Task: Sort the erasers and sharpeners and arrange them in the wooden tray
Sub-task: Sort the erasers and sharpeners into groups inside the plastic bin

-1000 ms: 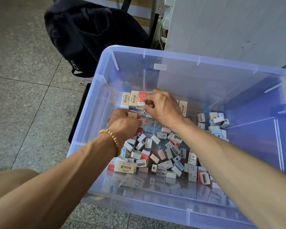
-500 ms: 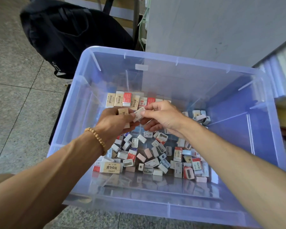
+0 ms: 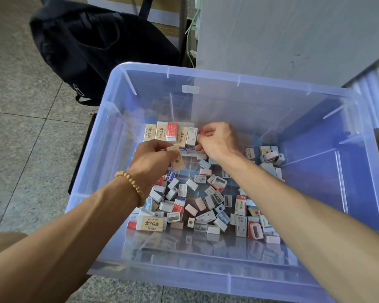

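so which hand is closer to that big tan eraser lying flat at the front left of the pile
Left. The left hand hangs above the tan eraser, up the bin; the right hand is farther, at the upright eraser row.

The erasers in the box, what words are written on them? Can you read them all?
"ERASER": on the tan eraser lying at the near left of the pile.
"ERASER", faint: on the leftmost tan eraser in the row.
Large characters on the tan erasers, including the one in the left hand: too blurred to read.
Other labels: too small.
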Available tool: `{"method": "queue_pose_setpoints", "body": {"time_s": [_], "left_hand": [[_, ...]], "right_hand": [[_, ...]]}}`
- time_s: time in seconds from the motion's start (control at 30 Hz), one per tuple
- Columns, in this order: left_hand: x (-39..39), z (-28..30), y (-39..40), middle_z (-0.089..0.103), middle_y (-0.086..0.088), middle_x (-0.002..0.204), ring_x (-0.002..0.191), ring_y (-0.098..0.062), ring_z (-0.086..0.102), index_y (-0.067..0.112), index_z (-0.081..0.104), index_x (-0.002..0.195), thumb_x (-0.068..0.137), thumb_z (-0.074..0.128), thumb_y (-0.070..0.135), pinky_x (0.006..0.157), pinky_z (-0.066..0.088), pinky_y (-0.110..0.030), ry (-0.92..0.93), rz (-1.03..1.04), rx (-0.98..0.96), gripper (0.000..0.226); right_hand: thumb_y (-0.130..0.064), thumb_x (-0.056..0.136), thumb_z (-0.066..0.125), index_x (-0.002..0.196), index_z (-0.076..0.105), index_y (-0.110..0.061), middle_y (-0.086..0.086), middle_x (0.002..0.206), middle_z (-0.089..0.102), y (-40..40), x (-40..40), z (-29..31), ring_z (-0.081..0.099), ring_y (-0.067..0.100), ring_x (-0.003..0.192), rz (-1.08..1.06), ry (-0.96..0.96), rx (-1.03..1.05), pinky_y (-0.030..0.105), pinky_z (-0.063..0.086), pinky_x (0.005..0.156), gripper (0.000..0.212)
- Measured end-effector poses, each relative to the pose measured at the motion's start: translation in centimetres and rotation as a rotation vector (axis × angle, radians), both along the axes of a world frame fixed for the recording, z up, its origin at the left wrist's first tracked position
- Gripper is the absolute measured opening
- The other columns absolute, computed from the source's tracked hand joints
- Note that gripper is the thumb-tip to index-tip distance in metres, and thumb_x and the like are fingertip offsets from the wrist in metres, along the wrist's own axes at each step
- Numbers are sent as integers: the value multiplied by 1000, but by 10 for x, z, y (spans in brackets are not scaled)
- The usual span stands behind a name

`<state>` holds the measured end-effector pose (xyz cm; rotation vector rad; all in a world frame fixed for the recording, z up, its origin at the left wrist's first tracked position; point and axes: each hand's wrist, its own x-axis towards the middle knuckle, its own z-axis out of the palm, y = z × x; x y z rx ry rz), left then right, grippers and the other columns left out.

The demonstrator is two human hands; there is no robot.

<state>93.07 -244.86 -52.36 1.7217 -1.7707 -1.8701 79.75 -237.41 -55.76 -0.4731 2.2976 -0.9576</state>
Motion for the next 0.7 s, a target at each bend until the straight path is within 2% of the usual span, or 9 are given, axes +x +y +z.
{"method": "queue_pose_setpoints", "body": {"time_s": [0.07, 0.17, 0.2, 0.27, 0.37, 0.43, 0.53, 0.6, 0.7], "left_hand": [[-2, -1, -1, 72, -8, 93, 84, -20, 70, 11, 63, 95, 88, 71, 9, 64, 53, -26, 29, 6, -25, 11], [-9, 1, -1, 72, -4, 79, 70, -17, 69, 10, 62, 89, 83, 76, 10, 64, 57, -26, 68, -5, -15, 15], [-11, 0, -1, 72, -3, 74, 66, -15, 67, 10, 62, 86, 82, 78, 10, 65, 57, -26, 83, -19, -4, 16], [-13, 0, 1, 72, -4, 73, 62, -13, 66, 9, 63, 86, 79, 80, 12, 65, 57, -24, 106, -51, 41, 18], [-16, -3, 3, 74, -11, 86, 68, -15, 69, 7, 65, 92, 83, 77, 15, 65, 56, -25, 118, -91, 83, 17], [-17, -5, 1, 73, -7, 87, 70, -15, 68, 12, 67, 94, 90, 70, 22, 65, 55, -28, 34, -188, -141, 11], [-16, -10, -3, 65, -3, 109, 99, -24, 59, 18, 69, 109, 89, 61, 28, 76, 54, -38, -215, -577, -786, 24], [-17, -14, -3, 54, -7, 125, 117, -29, 46, 17, 65, 119, 87, 60, 27, 81, 50, -41, -337, -752, -944, 34], [-20, -21, -3, 44, -7, 136, 125, -27, 37, 18, 58, 128, 86, 58, 26, 95, 42, -41, -431, -925, -1036, 42]], "right_hand": [[-6, 90, 63, 102, 68, -15, 4, 98, 74, 11, 1, 8, 73, 17, 79, 49, -3, -58, 35, 62, 73, 16], [-7, 86, 71, 133, 56, -19, 1, 108, 68, 33, 2, 27, 67, 3, 69, 317, -212, -159, 17, 54, 62, 51], [-10, 83, 77, 139, 51, -22, -3, 110, 64, 38, 3, 33, 65, 0, 68, 432, -201, -146, 16, 51, 63, 64], [-15, 78, 82, 139, 51, -22, -16, 103, 56, 43, 6, 35, 58, -4, 73, 605, -63, -59, 12, 43, 68, 70], [-18, 79, 80, 130, 54, -19, -22, 94, 49, 44, 7, 34, 51, -5, 78, 636, 102, 5, 6, 34, 60, 57], [-21, 81, 81, 128, 54, -16, -12, 103, 59, 44, 3, 28, 53, -3, 80, 562, 157, 13, 4, 37, 55, 55], [-24, 81, 81, 123, 56, -16, -1, 113, 67, 45, -13, 16, 58, 10, 91, 399, 340, 83, 10, 42, 63, 50], [-24, 80, 81, 122, 58, -14, 1, 115, 67, 43, -21, 9, 59, 13, 94, 397, 416, 135, 21, 47, 71, 48], [-20, 82, 80, 116, 59, -9, 5, 113, 64, 36, -19, -2, 55, 15, 95, 436, 432, 115, 22, 39, 73, 42]]}}
